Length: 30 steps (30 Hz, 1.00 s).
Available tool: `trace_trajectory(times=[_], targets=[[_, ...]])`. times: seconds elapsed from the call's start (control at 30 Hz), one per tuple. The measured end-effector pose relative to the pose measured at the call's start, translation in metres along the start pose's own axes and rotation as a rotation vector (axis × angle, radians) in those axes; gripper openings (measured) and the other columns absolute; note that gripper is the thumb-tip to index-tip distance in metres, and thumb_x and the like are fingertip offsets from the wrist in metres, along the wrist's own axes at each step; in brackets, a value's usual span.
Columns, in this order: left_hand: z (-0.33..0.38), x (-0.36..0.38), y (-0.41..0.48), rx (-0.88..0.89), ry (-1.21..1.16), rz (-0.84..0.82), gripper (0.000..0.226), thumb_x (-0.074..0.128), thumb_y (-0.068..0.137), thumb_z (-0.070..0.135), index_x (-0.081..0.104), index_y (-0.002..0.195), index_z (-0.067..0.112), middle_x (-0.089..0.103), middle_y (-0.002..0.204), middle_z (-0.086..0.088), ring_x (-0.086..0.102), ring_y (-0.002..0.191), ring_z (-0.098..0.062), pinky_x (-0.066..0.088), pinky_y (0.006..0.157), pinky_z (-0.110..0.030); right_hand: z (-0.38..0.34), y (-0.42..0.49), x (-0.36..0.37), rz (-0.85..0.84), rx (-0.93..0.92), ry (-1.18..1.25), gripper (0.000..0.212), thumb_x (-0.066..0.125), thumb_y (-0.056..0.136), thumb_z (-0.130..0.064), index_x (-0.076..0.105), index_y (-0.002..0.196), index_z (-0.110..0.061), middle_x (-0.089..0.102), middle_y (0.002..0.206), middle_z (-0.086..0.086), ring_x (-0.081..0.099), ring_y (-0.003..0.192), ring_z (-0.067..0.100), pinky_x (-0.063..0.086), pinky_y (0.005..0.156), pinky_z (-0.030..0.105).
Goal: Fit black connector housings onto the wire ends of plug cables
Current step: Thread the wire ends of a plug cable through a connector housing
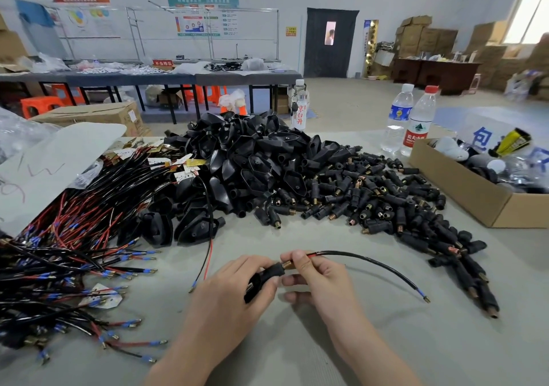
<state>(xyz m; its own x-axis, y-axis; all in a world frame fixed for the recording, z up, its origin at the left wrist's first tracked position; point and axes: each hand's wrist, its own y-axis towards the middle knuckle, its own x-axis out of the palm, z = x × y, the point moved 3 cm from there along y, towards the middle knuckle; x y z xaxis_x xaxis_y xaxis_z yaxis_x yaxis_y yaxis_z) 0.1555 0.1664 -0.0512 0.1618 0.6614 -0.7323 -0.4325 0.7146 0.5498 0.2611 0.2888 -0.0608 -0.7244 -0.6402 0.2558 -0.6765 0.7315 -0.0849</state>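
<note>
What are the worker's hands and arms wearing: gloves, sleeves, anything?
Nothing visible. The left hand and right hand are bare: no gloves, rings or tape. The left forearm and right forearm are uncovered down to the frame's lower edge, with no sleeve, watch or wristband in view.

left: pile of wires [74, 252] on the tabletop [445, 341] | middle, at the back: heap of big housings [252, 160] | right of that: heap of small connectors [386, 204] | far right: box [463, 189] | behind the connectors: two bottles [398, 118]

black housing [264, 277], red-black wires [74, 237], brown box [463, 189]
</note>
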Motion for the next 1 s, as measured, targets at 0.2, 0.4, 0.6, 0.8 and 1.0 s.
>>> trace_trajectory(times=[0.2,0.4,0.6,0.8,1.0], targets=[[-0.002,0.001,-0.002,0.021,0.051,-0.039,0.019,0.049,0.092,0.050,0.057,0.106,0.041,0.060,0.092,0.023,0.057,0.082,0.001,0.039,0.067,-0.012,0.001,0.000,-0.003,0.004,0.001,0.019,0.021,0.062,0.095,-0.020,0.077,0.089,-0.007,0.074,0.080,0.011,0.070,0.071,0.019,0.058,0.061,0.025],[-0.003,-0.002,-0.004,0.027,0.113,-0.152,0.036,0.037,0.099,0.050,0.061,0.116,0.031,0.058,0.109,0.016,0.054,0.101,-0.013,0.043,0.091,-0.031,0.002,-0.007,-0.006,-0.024,-0.001,0.028,0.022,0.064,0.091,-0.023,0.077,0.092,-0.004,0.076,0.089,0.013,0.072,0.073,0.017,0.057,0.062,0.023],[-0.003,-0.036,-0.018,0.034,0.189,-0.033,0.021,0.055,0.097,0.037,0.067,0.110,0.026,0.065,0.109,0.012,0.061,0.104,-0.018,0.036,0.088,-0.028,-0.003,-0.028,0.017,-0.073,-0.044,-0.139,0.033,0.066,0.077,-0.040,0.078,0.092,-0.014,0.078,0.094,0.008,0.071,0.073,0.017,0.056,0.061,0.022],[-0.052,-0.131,-0.028,0.164,0.470,0.067,0.027,0.054,0.095,0.033,0.074,0.105,0.018,0.071,0.107,0.004,0.067,0.106,-0.022,0.035,0.097,-0.036,0.004,-0.058,0.107,-0.280,-0.063,-0.091,0.018,0.059,0.094,-0.023,0.074,0.102,-0.017,0.076,0.090,0.010,0.069,0.066,0.017,0.055,0.057,0.024],[-0.129,-0.258,-0.013,0.025,0.721,-0.007,0.027,0.069,0.092,0.021,0.069,0.119,0.014,0.060,0.134,-0.011,0.053,0.128,-0.036,0.036,0.109,-0.053,0.000,-0.084,0.209,-0.519,-0.130,-0.206,0.025,0.053,0.101,-0.014,0.062,0.121,-0.027,0.067,0.105,0.003,0.065,0.078,0.008,0.055,0.068,0.026]])
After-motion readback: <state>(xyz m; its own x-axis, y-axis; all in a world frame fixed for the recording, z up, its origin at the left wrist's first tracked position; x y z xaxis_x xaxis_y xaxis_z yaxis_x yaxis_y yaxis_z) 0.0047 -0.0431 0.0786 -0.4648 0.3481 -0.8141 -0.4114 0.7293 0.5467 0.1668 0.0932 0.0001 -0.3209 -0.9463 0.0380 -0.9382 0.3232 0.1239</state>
